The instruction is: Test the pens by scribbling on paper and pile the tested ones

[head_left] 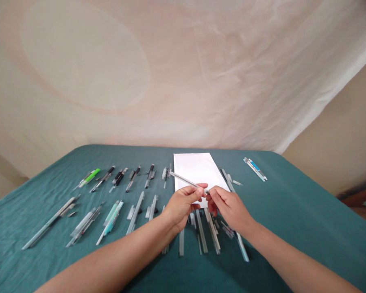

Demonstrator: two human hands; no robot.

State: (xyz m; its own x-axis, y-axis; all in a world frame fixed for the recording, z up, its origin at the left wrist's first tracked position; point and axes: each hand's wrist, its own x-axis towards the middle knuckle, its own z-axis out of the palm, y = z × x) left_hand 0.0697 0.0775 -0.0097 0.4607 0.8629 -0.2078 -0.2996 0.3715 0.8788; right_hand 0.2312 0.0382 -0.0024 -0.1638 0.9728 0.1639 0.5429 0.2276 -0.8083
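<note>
Pinching a slim translucent pen barrel (184, 180) between thumb and fingers of the left hand (183, 205), in front of the near part of the sheet of white paper (193, 165), with the grip narrow around the barrel. Pinching the dark near end of the same barrel with the right hand (231, 205), also in front of the paper's near part, grip narrow and close beside the left one. Slanting the barrel's far end toward the paper's left edge. Cannot make out the dark tip clearly for blur.

Spread left of the paper: a bright green pen (93, 176), a row of black pens (150, 175), and small clear pen parts (164, 173) just beside its edge. Left of the paper again, but closer to the viewer: a long clear tube (49, 224), a cluster of clear pen pieces (83, 224) and some turquoise pen pieces (112, 221). Laid on the near side of the paper, partly behind the hands: several clear tubes (181, 243). Beside the paper's right edge: small clear bits (237, 183). Well apart to the paper's right: blue-and-white pens (258, 167). Under the paper: a dark green cloth (308, 215) over the counter.
</note>
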